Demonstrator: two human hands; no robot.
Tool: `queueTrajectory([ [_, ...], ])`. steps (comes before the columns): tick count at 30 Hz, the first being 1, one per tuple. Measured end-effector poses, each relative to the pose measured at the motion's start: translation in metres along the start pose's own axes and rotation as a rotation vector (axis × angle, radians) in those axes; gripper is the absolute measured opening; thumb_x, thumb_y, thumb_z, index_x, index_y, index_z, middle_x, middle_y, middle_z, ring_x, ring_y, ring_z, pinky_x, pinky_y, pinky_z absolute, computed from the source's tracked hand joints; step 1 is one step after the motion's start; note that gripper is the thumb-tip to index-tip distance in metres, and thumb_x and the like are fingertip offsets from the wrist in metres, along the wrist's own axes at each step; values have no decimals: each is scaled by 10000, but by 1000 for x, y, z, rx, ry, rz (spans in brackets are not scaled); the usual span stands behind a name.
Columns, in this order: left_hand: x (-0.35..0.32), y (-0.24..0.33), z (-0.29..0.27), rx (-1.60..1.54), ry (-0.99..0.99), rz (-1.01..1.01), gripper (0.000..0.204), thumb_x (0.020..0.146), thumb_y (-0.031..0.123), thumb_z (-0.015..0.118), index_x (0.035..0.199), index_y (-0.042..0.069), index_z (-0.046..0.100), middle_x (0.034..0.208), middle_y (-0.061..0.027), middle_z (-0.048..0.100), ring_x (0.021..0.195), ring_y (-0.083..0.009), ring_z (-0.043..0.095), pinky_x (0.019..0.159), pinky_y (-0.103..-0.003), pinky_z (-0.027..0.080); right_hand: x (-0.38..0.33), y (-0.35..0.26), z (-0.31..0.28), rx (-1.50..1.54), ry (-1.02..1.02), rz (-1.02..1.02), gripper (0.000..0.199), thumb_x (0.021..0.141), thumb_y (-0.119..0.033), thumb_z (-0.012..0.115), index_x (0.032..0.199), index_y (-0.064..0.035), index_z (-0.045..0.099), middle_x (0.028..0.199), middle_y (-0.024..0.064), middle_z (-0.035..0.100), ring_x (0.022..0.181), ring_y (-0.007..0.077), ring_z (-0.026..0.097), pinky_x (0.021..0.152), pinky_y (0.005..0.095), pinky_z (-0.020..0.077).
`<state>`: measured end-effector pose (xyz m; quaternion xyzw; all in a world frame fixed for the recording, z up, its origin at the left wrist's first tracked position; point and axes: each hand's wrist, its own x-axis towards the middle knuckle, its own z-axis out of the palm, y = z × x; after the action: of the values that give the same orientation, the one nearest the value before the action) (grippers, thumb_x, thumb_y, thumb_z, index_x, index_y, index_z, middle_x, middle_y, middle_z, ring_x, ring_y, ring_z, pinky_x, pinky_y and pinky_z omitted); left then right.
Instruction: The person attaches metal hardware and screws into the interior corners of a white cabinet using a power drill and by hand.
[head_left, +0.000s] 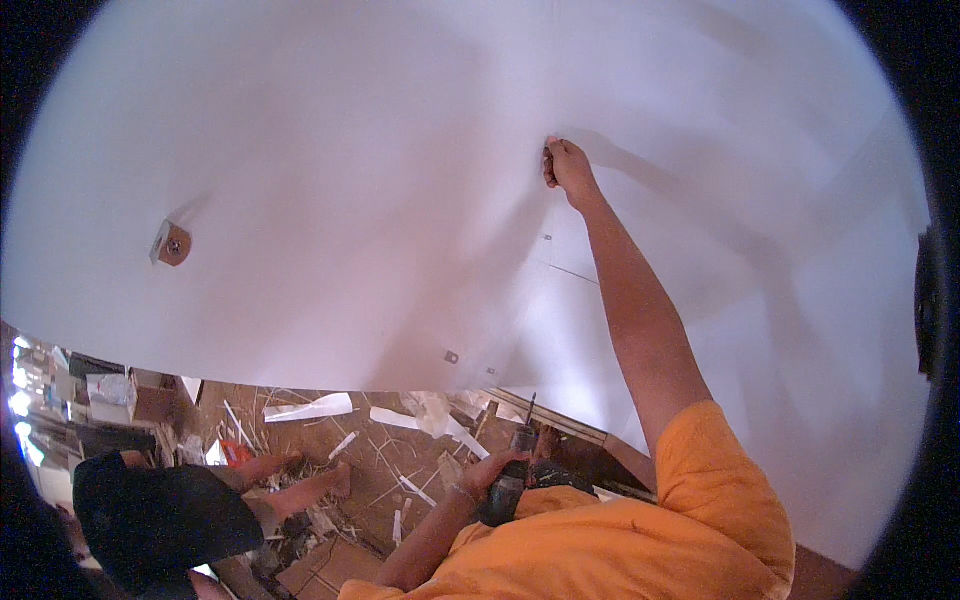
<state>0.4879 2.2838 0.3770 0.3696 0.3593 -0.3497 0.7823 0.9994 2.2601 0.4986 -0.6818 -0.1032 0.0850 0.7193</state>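
Note:
Low by my body, my left hand (487,474) is wrapped round a dark power drill (507,488), its thin bit pointing upward. My right arm stretches far up across a large white panel (330,170). Against that surface my right hand (567,172) is closed, fingers pinched together; a small dark bit shows at the fingertips, too small to name. Below this hand sits a small metal clip (547,238) on the panel, with a thin dark line (573,273) under it. Two more small fittings, a grey plate (451,356) and a clip (491,371), lie near the lower edge.
A brown-and-metal bracket (173,244) sticks out from the panel at left. Another person in dark shorts (165,520) is at lower left, bare feet among white strips (310,408) and scraps on the floor. Boxes (150,397) stand behind. A dark object (926,305) edges the far right.

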Motion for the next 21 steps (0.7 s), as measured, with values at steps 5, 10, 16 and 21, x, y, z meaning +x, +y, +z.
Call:
queueTrajectory([
  [5, 11, 5, -19, 90, -151, 48, 355, 898, 387, 585, 972, 45, 643, 833, -99, 685, 646, -190, 649, 603, -320, 540, -78, 50, -47, -33, 159, 33, 459, 1016, -382, 351, 763, -56, 552, 566, 86, 553, 472, 194, 546, 488, 353, 463],
  [10, 0, 20, -28, 120, -186, 65, 332, 865, 398, 616, 911, 70, 617, 755, -96, 663, 592, -216, 640, 563, -353, 549, -351, 197, -59, -362, -4, 302, 183, 947, -214, 475, 974, -45, 539, 760, 102, 622, 644, 224, 609, 596, 376, 508],
  [16, -55, 2, 10, -28, -176, 241, 316, 848, 417, 602, 887, 109, 544, 732, -144, 646, 634, -261, 642, 605, -380, 545, -641, 108, 25, -273, -194, 157, 421, 877, -233, 632, 1248, -62, 531, 1160, 167, 601, 1104, 301, 568, 1048, 435, 378],
  [21, -108, -56, 68, -52, -111, 255, 341, 865, 439, 580, 892, 109, 494, 782, -135, 646, 644, -256, 615, 603, -375, 529, -712, 40, 38, -384, -80, 165, 541, 903, -236, 635, 1359, -20, 441, 1347, 173, 512, 1245, 246, 493, 1102, 396, 344],
])
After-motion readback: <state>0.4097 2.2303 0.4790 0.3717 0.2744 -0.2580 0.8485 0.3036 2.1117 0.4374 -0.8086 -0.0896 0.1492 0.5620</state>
